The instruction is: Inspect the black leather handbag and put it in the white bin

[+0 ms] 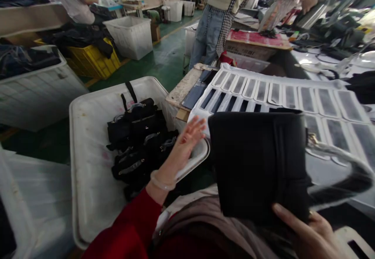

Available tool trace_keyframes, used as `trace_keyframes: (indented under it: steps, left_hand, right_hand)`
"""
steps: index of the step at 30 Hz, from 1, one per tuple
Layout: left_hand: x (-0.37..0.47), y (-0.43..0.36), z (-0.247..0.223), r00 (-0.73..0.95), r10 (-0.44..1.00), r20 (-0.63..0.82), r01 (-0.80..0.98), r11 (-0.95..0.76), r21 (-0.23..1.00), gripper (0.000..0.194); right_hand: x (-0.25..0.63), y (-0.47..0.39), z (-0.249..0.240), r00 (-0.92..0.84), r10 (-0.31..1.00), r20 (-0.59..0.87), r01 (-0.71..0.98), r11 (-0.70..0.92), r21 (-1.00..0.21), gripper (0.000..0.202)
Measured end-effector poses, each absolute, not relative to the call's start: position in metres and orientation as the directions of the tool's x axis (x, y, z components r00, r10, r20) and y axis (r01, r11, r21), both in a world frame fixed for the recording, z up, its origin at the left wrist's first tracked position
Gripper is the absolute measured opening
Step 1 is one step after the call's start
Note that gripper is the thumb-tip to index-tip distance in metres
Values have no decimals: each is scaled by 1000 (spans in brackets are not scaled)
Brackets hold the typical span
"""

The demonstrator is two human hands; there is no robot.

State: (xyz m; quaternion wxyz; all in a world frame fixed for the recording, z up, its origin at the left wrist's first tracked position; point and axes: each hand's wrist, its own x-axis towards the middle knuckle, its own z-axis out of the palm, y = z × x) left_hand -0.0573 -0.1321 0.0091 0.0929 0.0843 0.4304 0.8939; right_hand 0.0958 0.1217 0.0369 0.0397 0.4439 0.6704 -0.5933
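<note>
My right hand grips the lower edge of a black handbag held up in front of me; its wrapped handle swings out to the right. My left hand, fingers spread and empty, hovers over the right rim of a white plastic bin, just left of the bag. Inside the bin lie several black handbags with wrapped handles.
A white sheet of clear-windowed packets covers the table ahead. A person in jeans stands at the far side. More white bins, a yellow crate and dark goods sit on the green floor at left.
</note>
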Motion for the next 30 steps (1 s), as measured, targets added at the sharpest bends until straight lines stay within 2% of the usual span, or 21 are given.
trace_keyframes:
  steps: [2,3,5,7,9,12,15,18,24,26,30]
  left_hand:
    - [-71,-167,28,-960,160,231,138,-448,883,71]
    - [-75,-182,40,-932,171,318,246,-343,906,77]
    - [-78,-207,64,-848,291,443,439,-81,895,92]
    - [-77,-223,84,-762,430,485,607,211,767,100]
    - [-76,-234,96,-730,539,420,670,442,597,103]
    - [-77,-251,96,-795,526,303,605,644,469,103]
    - [-76,-273,75,-865,435,252,502,723,475,94]
    - [-64,-291,40,-918,341,201,395,757,521,83]
    - [-14,-308,-54,-991,83,101,129,756,642,61]
    - [-2,-316,-80,-997,14,80,63,752,657,50]
    - [3,-348,-113,-987,-151,47,-89,774,627,36]
  right_hand:
    - [80,119,47,-628,617,-474,646,74,-759,53]
    - [72,116,51,-660,629,-411,635,175,-752,55]
    - [54,105,57,-769,595,-234,540,409,-736,51]
    - [33,90,63,-905,425,-7,304,635,-710,45]
    - [11,73,67,-969,185,167,33,759,-651,40]
    - [-18,50,65,-954,-97,285,-241,814,-529,28]
    - [-38,30,51,-919,-251,303,-368,823,-433,15]
    - [-48,13,26,-889,-354,289,-445,813,-376,21]
    - [-51,-3,-42,-872,-418,254,-488,771,-409,65]
    - [-47,0,-57,-873,-413,259,-487,768,-416,62]
    - [-34,11,-68,-882,-388,267,-471,746,-470,42]
